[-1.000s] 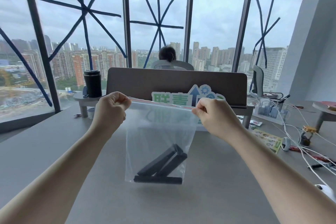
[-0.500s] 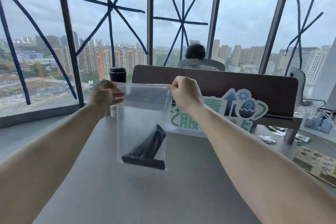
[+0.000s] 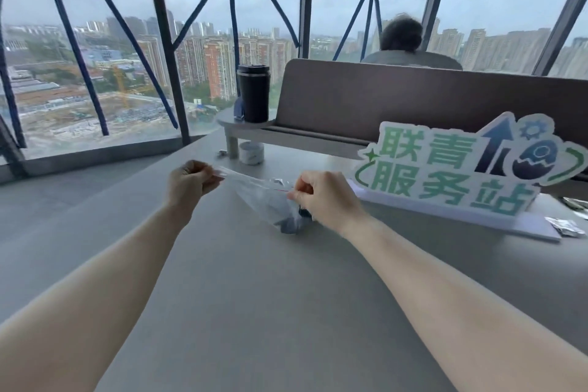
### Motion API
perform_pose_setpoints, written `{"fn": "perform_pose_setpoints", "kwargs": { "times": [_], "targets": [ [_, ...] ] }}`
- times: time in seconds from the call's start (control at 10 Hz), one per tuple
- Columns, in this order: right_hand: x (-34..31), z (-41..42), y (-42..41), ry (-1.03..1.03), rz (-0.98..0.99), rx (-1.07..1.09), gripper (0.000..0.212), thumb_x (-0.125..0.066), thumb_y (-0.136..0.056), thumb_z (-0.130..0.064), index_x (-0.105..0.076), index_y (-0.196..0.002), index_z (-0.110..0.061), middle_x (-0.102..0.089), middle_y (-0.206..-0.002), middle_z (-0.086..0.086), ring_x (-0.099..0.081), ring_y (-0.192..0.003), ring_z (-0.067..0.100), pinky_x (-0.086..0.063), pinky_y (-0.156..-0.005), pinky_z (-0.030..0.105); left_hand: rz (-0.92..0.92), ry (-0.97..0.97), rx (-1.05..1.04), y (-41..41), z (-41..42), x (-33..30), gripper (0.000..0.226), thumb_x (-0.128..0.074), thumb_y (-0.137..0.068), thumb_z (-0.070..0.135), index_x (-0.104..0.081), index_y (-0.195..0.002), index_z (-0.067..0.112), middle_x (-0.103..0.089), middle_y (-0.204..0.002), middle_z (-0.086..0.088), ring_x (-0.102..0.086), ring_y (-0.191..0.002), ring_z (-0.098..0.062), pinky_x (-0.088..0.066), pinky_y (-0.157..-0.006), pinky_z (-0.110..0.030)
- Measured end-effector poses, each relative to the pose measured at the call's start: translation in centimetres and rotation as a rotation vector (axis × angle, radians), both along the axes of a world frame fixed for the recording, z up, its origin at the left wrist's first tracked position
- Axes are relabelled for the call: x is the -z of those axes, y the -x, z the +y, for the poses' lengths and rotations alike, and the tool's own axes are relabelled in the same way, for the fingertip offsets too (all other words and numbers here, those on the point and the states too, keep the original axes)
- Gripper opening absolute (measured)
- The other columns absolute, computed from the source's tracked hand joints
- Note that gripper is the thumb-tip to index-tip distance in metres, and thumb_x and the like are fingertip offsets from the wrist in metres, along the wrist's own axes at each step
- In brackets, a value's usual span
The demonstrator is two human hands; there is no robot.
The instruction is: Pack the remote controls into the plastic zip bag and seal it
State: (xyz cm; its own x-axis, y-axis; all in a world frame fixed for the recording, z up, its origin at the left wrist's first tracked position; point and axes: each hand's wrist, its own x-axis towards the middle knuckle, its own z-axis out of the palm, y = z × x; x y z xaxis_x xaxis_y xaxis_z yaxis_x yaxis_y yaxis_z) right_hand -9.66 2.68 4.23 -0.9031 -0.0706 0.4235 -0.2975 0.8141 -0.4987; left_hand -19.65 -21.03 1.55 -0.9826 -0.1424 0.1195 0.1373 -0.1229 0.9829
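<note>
A clear plastic zip bag [image 3: 261, 197] is low over the grey table [image 3: 254, 296], tilted nearly flat, its lower end on the tabletop. Dark remote controls [image 3: 288, 223] show as a blurred dark mass at the bag's bottom. My left hand [image 3: 187, 178] pinches the left end of the bag's zip strip. My right hand [image 3: 321, 196] pinches the right end of it, and covers part of the bag. Whether the zip is closed along its length cannot be told.
A black tumbler [image 3: 253, 93] stands on a small raised shelf [image 3: 229, 121] behind the bag, with a white roll [image 3: 251, 152] under it. A green-lettered sign [image 3: 461, 169] stands to the right. A brown partition [image 3: 413, 99] has a person [image 3: 402, 38] seated beyond. Windows lie to the left.
The bag has come down from hanging upright in the air to lying tilted on the table. Both hands lowered with it, and the view turned left.
</note>
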Motion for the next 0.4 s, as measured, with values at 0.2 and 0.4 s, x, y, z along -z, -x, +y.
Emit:
{"fn": "perform_pose_setpoints", "kwargs": {
  "times": [0.2, 0.4],
  "targets": [
    [1.8, -2.7, -2.6, -0.014, -0.135, -0.061, 0.016, -0.072, -0.083, -0.025, -0.069, -0.069, -0.018, -0.063, -0.064, -0.001, -0.051, -0.054, 0.013, -0.048, -0.068, 0.029, -0.053, 0.056, -0.022, -3.0, -3.2, 3.7, 0.018, -0.056, -0.086, -0.006, -0.057, -0.071, 0.004, -0.059, -0.075, -0.018, -0.062, -0.07, -0.026, -0.059, -0.063, -0.019],
    [0.8, -3.4, -7.4, -0.061, -0.244, -0.125, 0.026, -0.064, -0.088, -0.027, -0.076, -0.094, -0.005, -0.074, -0.089, 0.015, -0.065, -0.086, 0.028, -0.052, -0.076, 0.034, -0.079, 0.318, -0.143, -6.2, -5.3, 5.8, 0.021, -0.054, -0.091, 0.009, -0.067, -0.104, -0.002, -0.065, -0.094, -0.017, -0.063, -0.077, -0.033, -0.048, -0.069, -0.038]
  ]
}}
